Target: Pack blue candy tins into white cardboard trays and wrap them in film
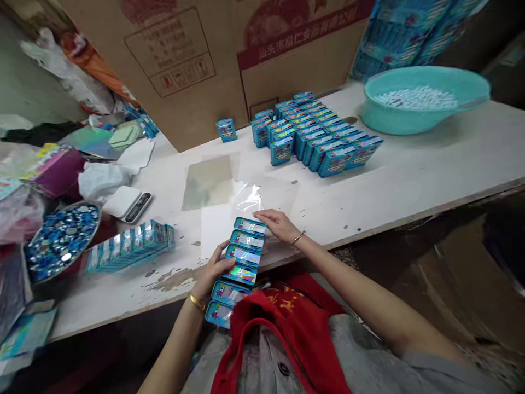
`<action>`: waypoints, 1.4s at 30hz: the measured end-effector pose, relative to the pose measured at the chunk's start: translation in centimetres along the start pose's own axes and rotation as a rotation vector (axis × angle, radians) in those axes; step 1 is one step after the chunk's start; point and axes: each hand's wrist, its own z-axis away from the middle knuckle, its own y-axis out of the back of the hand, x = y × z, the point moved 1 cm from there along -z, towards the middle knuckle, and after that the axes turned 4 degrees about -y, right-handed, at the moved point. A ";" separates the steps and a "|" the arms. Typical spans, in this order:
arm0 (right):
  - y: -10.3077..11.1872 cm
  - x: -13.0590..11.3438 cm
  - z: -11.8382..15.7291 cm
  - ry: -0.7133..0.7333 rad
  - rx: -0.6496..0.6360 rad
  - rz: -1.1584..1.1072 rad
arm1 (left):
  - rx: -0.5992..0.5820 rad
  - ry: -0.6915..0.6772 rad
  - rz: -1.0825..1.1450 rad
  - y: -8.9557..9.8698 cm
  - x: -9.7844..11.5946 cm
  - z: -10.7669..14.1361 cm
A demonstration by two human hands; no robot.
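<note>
A row of several small blue cases (244, 255) with rounded corners and shiny faces runs from the table's front edge down toward my lap. My left hand (215, 268) grips the row from its left side, thumb on top. At the far right corner of the row is my right hand (281, 225), its fingers pressed together against the end case. What lies under those fingertips is hidden. Just beyond the row, glossy clear film (250, 198) lies over a white sheet (213, 227) on the table. A red apron (283, 328) covers part of the near cases.
Blue packets (320, 131) stand in rows at the back, with one packet (226, 130) apart. A turquoise basin (394, 117) holds small white pieces. At left are a packet row (127, 246), a bowl (92, 230) of blue pieces and a scale (127, 203). Cardboard boxes (164, 82) stand behind.
</note>
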 end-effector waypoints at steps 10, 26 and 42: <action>0.2 0.6 -0.2 -0.192 -0.202 -0.230 | -0.087 -0.148 -0.171 -1.9 1.8 1.9; 0.3 0.5 -0.5 -0.079 -0.186 -0.138 | -0.114 -0.050 -0.158 -0.6 1.7 0.5; 0.5 0.3 -2.3 -0.181 -0.200 -0.279 | -0.173 -0.091 -0.029 0.4 2.5 -2.6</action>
